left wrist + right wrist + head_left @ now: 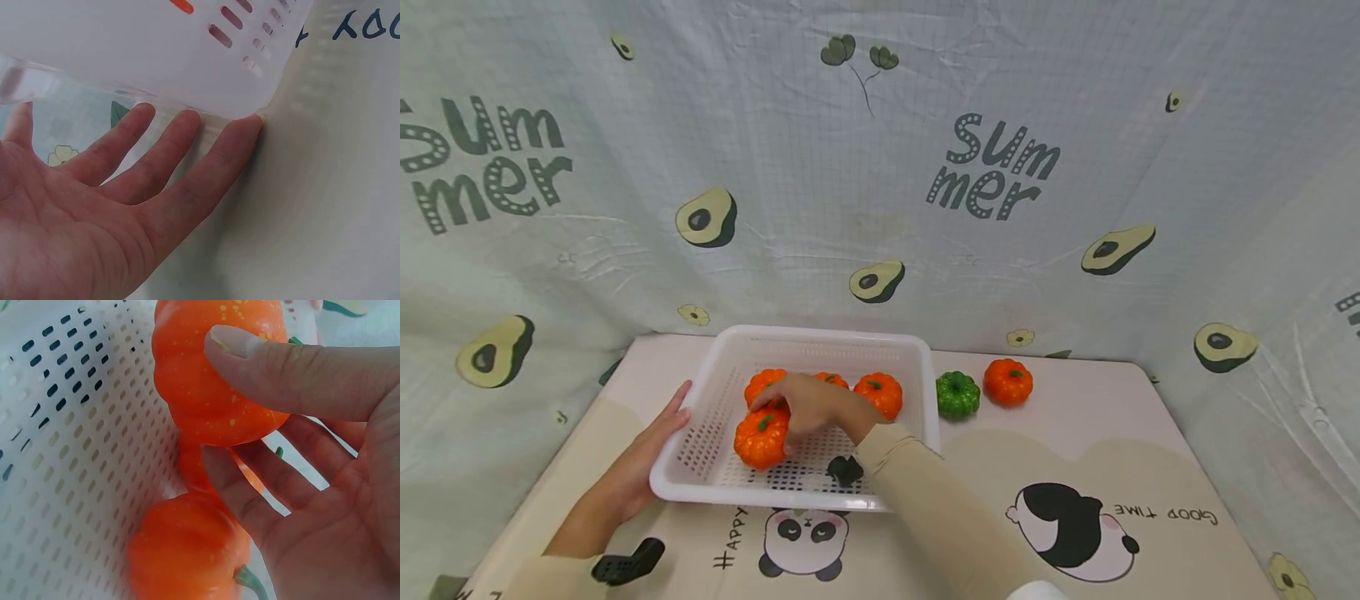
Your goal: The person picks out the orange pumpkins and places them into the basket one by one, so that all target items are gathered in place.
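Observation:
My right hand [808, 404] is inside the white perforated plastic basket [805, 502], gripping a small orange pumpkin [762, 439] with a green stem. In the right wrist view, the thumb presses one side of that pumpkin [190, 381] and the fingers lie along its other side. More orange pumpkins sit in the basket: one [763, 383] just behind the held one, one [831, 379] partly hidden by the hand, and one [877, 394] at the right. Fingers spread, my left hand [119, 194] touches the basket's left side wall [125, 56] with straight fingertips.
A green pumpkin [957, 395] stands close to the basket's right wall, with another orange pumpkin [1008, 382] beside it. A printed cloth [880, 208] hangs behind the table. My left wrist wears a black device [628, 562]; another dark piece [845, 471] shows below the right wrist.

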{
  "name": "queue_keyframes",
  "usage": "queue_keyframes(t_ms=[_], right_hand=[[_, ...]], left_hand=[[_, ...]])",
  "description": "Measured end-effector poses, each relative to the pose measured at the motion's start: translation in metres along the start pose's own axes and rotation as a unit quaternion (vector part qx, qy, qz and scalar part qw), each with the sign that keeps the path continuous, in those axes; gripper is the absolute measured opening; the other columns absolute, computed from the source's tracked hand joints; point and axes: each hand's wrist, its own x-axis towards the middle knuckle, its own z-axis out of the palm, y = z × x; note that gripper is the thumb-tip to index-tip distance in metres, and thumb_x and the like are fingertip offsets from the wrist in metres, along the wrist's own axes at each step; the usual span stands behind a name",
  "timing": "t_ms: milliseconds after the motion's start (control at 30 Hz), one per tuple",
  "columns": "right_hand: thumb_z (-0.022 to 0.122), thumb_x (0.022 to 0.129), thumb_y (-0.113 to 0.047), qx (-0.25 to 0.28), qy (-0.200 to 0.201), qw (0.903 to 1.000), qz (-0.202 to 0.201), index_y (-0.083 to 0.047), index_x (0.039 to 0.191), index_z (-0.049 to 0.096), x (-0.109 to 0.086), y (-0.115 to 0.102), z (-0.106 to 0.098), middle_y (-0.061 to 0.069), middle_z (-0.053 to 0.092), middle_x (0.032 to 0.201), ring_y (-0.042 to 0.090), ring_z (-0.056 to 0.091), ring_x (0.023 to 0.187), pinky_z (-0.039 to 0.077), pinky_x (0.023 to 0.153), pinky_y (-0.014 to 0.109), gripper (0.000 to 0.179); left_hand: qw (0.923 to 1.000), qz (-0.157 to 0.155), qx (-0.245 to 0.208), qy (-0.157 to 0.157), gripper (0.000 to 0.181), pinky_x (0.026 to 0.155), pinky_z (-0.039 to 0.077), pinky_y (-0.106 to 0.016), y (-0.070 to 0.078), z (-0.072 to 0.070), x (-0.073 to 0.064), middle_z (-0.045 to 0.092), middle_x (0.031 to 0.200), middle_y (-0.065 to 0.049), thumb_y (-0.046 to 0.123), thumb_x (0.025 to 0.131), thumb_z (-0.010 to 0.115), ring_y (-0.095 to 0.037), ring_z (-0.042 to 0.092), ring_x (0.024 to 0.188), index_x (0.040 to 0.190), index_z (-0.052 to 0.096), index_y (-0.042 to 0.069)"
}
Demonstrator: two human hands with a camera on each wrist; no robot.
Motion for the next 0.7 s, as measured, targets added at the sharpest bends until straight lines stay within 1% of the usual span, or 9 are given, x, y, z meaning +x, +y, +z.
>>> queue_keyframes(t_ms=[133, 300, 500, 700], right_hand=[[0.086, 0.072, 0.003, 0.000, -0.002, 1.0000, 0.000, -0.026, 0.134, 0.071, 0.0014, -0.0005, 0.0020, -0.009, 0.066, 0.139, 0.012, 0.056, 0.124, 0.048, 0.108, 0.030, 0.070], [0.085, 0.073, 0.003, -0.001, -0.004, 0.9999, 0.011, -0.027, 0.135, 0.070, 0.0020, -0.0018, 0.0033, -0.010, 0.065, 0.141, 0.012, 0.055, 0.126, 0.047, 0.111, 0.032, 0.071], [0.085, 0.073, 0.004, -0.002, -0.013, 0.9997, 0.020, -0.028, 0.134, 0.071, 0.0028, -0.0036, 0.0048, -0.009, 0.065, 0.139, 0.011, 0.054, 0.121, 0.048, 0.110, 0.034, 0.071], [0.085, 0.073, 0.003, -0.011, -0.019, 0.9996, 0.016, -0.028, 0.135, 0.070, 0.0054, -0.0022, 0.0075, -0.011, 0.065, 0.139, 0.009, 0.054, 0.120, 0.048, 0.109, 0.032, 0.071]], left_hand=[[1.0000, -0.002, -0.001, 0.002, 0.069, 0.100, 0.053, -0.054, -0.0004, -0.0003, -0.0005, -0.009, 0.176, -0.017, 0.054, 0.111, 0.028, -0.052, 0.022, 0.149, 0.163, -0.017, 0.045], [1.0000, -0.001, 0.001, 0.002, 0.069, 0.104, 0.051, -0.058, -0.0006, -0.0001, 0.0000, -0.008, 0.176, -0.017, 0.054, 0.111, 0.028, -0.051, 0.022, 0.150, 0.163, -0.016, 0.044], [1.0000, -0.001, 0.005, 0.005, 0.068, 0.104, 0.050, -0.062, -0.0008, 0.0004, -0.0004, -0.007, 0.176, -0.017, 0.054, 0.111, 0.028, -0.052, 0.023, 0.149, 0.163, -0.015, 0.046], [0.9999, -0.004, 0.008, 0.008, 0.068, 0.106, 0.049, -0.063, -0.0021, 0.0010, -0.0005, -0.008, 0.177, -0.016, 0.055, 0.111, 0.029, -0.052, 0.022, 0.150, 0.162, -0.015, 0.048]])
